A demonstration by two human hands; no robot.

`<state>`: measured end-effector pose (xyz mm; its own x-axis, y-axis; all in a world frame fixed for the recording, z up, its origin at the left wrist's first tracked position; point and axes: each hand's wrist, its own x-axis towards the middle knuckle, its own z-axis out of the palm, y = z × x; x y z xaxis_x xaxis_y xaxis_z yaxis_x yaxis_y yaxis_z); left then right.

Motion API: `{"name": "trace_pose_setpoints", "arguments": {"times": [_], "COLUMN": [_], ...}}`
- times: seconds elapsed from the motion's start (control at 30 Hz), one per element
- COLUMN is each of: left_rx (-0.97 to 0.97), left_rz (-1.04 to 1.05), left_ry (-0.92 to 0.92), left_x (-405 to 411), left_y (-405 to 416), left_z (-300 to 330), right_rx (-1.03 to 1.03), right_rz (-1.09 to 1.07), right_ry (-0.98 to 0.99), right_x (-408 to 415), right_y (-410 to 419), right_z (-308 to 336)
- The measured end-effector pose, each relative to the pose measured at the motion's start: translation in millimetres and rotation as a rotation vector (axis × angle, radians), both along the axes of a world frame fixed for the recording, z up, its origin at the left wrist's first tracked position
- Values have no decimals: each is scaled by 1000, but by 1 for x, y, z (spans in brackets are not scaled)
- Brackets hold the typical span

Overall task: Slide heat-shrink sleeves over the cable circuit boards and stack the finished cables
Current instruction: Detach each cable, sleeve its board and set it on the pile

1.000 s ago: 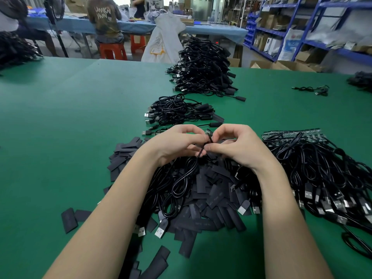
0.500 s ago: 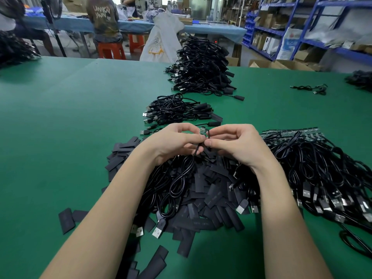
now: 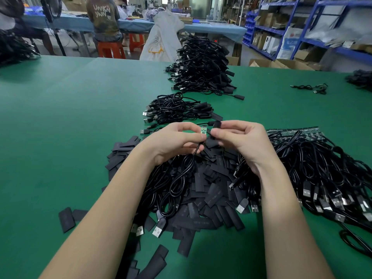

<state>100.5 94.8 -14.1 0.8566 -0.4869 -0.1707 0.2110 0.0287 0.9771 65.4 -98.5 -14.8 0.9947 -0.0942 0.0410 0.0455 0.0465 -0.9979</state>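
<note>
Left hand [image 3: 177,140] pinching cable [image 3: 186,168] just under the bare green circuit board [image 3: 203,131], board end up and exposed. Right hand [image 3: 239,137] pinching one black heat-shrink sleeve [image 3: 217,125] between thumb and fingers, sleeve just right of the board, small gap, not yet over it. Half a second ago hands pressed together, board hidden between fingertips; now pulled apart, board clear, sleeve up and level with it. Means: sleeve picked and roughly aligned, slide-on not started. Whether the sleeve mouth is open: can't tell.

Directly below grip: loose sleeve pile [image 3: 201,198] with the held cable's slack looped across it. Right of grip: unsleeved cables [image 3: 322,178], boards [image 3: 298,131] fanned at the far edge, close to the right wrist. Just beyond grip: small finished stack [image 3: 177,109], short reach forward, nothing in between. Bigger stack [image 3: 203,65] further out. Left of grip: open green table [image 3: 60,117], plenty of swing room. Likely snag: slack catching loose sleeves on lift.
</note>
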Motion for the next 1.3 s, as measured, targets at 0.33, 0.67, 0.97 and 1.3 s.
{"name": "trace_pose_setpoints", "arguments": {"times": [0.33,0.67,0.97,1.3], "left_rx": [-77,-13,7,-32], "left_rz": [-100,-212,-280,-295], "left_ry": [-10,-92,-158,-163], "left_x": [0,-1,-5,-3], "left_y": [1,7,12,15], "left_z": [-1,2,7,1], "right_rx": [430,406,430,408], "right_rz": [-24,85,194,232], "right_ry": [-5,43,139,127], "right_x": [2,-2,-8,-8], "right_y": [9,6,0,0], "right_z": [-2,1,5,4]}}
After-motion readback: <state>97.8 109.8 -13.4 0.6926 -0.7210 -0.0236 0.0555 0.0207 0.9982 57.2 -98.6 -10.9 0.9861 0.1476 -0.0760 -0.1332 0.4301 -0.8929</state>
